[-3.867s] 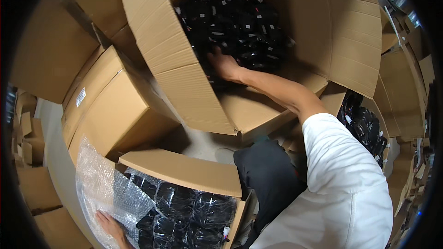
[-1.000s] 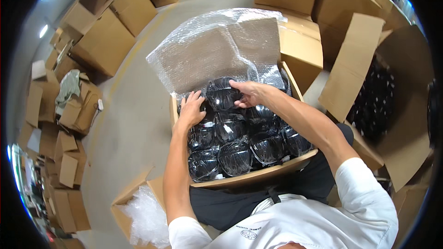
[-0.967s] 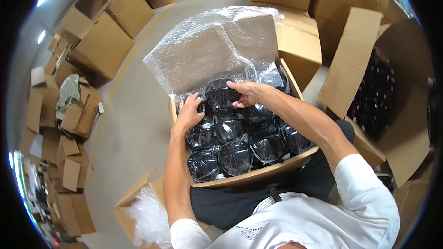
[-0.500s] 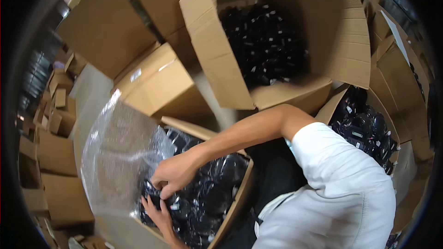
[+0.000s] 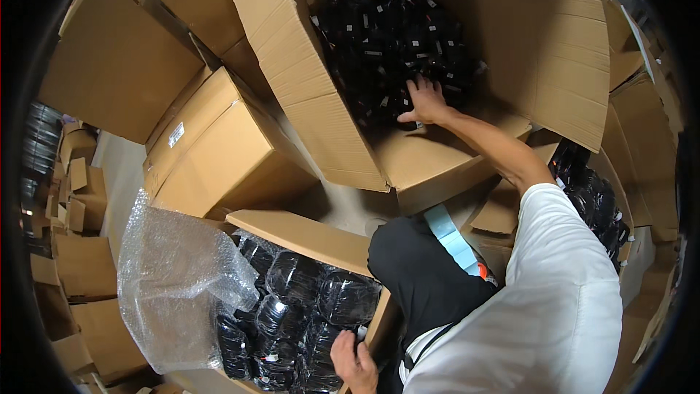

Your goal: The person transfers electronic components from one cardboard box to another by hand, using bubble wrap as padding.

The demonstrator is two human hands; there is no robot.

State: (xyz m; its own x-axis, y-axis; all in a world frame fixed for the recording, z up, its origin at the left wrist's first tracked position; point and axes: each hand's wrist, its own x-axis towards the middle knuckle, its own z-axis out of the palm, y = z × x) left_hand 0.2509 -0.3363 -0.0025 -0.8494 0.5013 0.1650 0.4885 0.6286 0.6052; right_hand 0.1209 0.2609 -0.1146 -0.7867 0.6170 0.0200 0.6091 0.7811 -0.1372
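Note:
My right hand [image 5: 428,102] reaches into a large open carton [image 5: 292,66] and lies over its pile of black plastic-wrapped packages [image 5: 394,36]. Its fingers are spread, and no package is gripped. Many of these packages carry small white labels. Below, my left hand [image 5: 355,363] rests beside the side wall of a smaller open carton [image 5: 302,239], its fingers slightly bent and apart, holding nothing. Rows of shiny black wrapped packages [image 5: 295,277] fill that carton. A sheet of clear bubble wrap [image 5: 182,270] hangs over its left side.
A closed carton [image 5: 219,146] with a white label stands behind the bubble wrap. At the right, another open carton holds black packages [image 5: 594,197]. Light blue strips [image 5: 452,241] lie by my knee. Several cardboard boxes [image 5: 84,270] line the left side.
My right hand has left the packages in the smaller carton and moved up and right into the large carton. My left hand has shifted right to the smaller carton's near side.

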